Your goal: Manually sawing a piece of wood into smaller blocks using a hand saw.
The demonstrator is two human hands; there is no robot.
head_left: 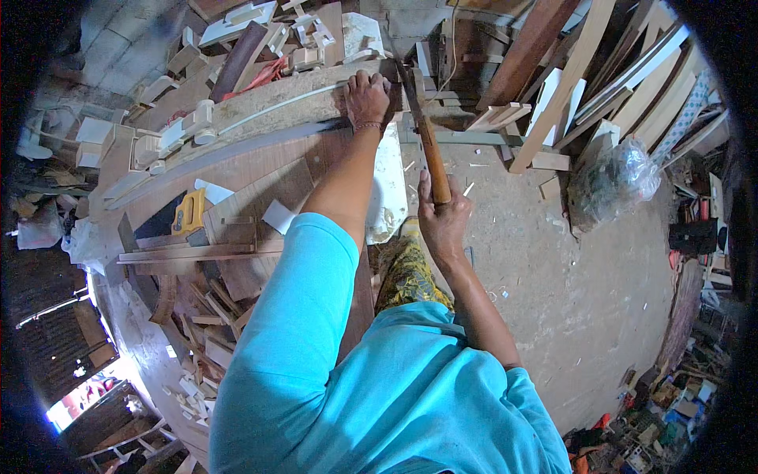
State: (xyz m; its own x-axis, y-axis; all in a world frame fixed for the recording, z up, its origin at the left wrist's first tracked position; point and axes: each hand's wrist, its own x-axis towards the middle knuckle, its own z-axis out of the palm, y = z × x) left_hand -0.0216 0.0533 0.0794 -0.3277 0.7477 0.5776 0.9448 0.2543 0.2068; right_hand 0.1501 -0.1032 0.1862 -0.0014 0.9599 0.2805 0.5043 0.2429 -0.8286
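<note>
My left hand [368,101] is closed over the far end of a long pale board [284,95] on the bench, its fingers curled on the wood. Just right of it, a long tool [430,154] with a wooden handle and a narrow dark upper part runs alongside the board's end. My right hand [444,209] grips the lower end of that handle, below the bench edge. A white panel [385,182] stands under the board's end, beside my left forearm. What exactly lies beneath my left fingers is partly hidden.
A yellow-handled saw [188,212] and wood offcuts [217,312] lie at left. Small wooden parts [197,122] crowd the bench. Long planks [568,87] lean at upper right near a clear plastic bag [612,186] on the concrete floor [568,308]. Clutter lines the right side.
</note>
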